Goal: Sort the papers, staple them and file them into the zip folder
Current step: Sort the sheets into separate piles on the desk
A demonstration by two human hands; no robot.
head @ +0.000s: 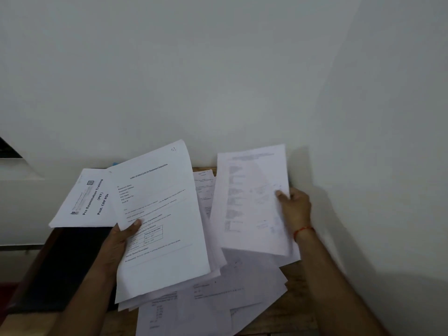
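Loose papers lie nearest the lens, bottom centre, fanned over the wooden table w/ no order yet. Left hand, centre-left, is closed on a sheet headed as a letter of intent: thumb on the printed face, other fingers hidden behind it. That sheet's long axis runs from lower left up toward upper right of the frame. Right hand, centre-right, pinches the right edge of a blurred printed sheet, held nearly upright, long axis approx vertical; thumb in front, rest behind. Both sheets are lifted off the pile & well apart from each other.

Pre Examination Training sheet lies flat at left, resting on a dark flat thing, maybe the zip folder, can't confirm. It's just beside the left hand, so that hand looks nearer for laying its sheet down. No stapler in view. Sorting looks early.
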